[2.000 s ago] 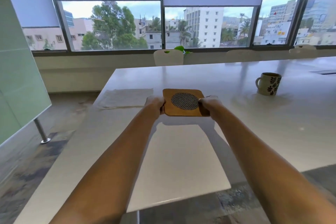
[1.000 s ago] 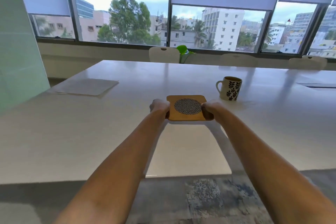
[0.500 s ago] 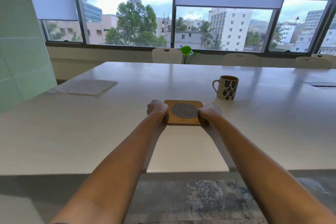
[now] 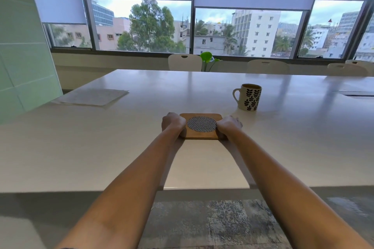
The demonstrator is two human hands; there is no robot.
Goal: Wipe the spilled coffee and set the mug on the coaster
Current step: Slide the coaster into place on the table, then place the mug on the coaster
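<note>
A square wooden coaster (image 4: pixel 201 127) with a round patterned inset lies flat on the white table (image 4: pixel 101 147). My left hand (image 4: pixel 173 122) grips its left edge and my right hand (image 4: pixel 228 124) grips its right edge. A white mug (image 4: pixel 250 97) with a black leaf pattern stands upright behind and to the right of the coaster, apart from it, with coffee inside. A white cloth or paper towel (image 4: pixel 93 96) lies flat at the table's far left. I see no distinct spill on the tabletop.
White chairs (image 4: pixel 185 62) line the table's far side under the windows, with a small green plant (image 4: pixel 207 59) between them. A green glass panel (image 4: pixel 24 46) stands at the left. A slot (image 4: pixel 358 93) is set in the tabletop at far right.
Both hands have carried the coaster rightward from beside the cloth to a spot close to the mug and lowered it onto the table. The mug and the cloth have stayed put.
</note>
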